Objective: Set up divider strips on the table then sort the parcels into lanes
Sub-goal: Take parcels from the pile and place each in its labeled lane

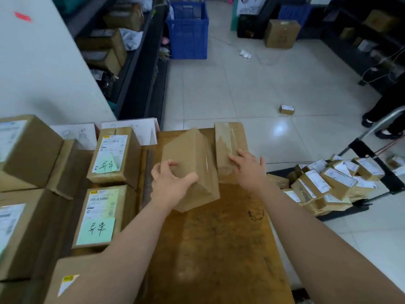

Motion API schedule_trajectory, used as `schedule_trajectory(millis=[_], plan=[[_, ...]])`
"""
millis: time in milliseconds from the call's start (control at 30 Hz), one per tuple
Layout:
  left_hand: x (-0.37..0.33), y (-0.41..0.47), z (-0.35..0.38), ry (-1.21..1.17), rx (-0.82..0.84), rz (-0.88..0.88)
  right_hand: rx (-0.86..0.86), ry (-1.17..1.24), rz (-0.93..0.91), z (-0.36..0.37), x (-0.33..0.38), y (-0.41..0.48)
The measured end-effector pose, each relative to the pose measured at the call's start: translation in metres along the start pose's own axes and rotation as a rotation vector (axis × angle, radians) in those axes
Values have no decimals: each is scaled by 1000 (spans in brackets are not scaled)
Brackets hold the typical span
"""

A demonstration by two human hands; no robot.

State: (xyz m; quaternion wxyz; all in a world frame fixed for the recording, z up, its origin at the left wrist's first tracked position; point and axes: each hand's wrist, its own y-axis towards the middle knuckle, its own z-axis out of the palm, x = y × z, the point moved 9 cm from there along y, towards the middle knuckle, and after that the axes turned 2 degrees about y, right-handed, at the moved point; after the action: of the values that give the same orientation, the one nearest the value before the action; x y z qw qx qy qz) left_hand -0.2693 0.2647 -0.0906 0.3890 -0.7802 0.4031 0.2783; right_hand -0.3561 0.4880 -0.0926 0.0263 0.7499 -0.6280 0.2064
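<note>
My left hand (173, 183) grips a tilted brown parcel (192, 154) on the desk (219, 249) — fingers curled round its near corner. My right hand (247, 170) presses flat on a second parcel (229, 137) just beside; labelled parcels (114, 154) sit left of my left hand.

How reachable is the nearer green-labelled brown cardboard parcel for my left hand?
Probably not yet: the left hand grips the tilted plain brown parcel; once freed, the green-labelled parcel lies beside it, unblocked.
</note>
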Motion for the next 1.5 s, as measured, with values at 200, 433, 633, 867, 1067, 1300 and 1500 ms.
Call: schedule_trajectory(millis=[200,433,633,867,1067,1300,1500], plan=[[29,-68,-7,-688,172,-149,-14,329,-33,-12,25,-36],[40,-123,7,-1175,310,-250,193,925,171,19,41,-124],[70,-146,14,-1094,249,-294,169,1028,256,37,21,-154],[70,-157,5,-499,153,-150,118,1052,251,46,9,-168],[69,-161,-4,-401,209,-106,43,1041,174,28,30,-177],[66,-158,-53,-583,158,-39,-71,1021,49,-19,91,-193],[83,-164,-129,-629,97,28,-71,996,-33,-19,177,-205]])
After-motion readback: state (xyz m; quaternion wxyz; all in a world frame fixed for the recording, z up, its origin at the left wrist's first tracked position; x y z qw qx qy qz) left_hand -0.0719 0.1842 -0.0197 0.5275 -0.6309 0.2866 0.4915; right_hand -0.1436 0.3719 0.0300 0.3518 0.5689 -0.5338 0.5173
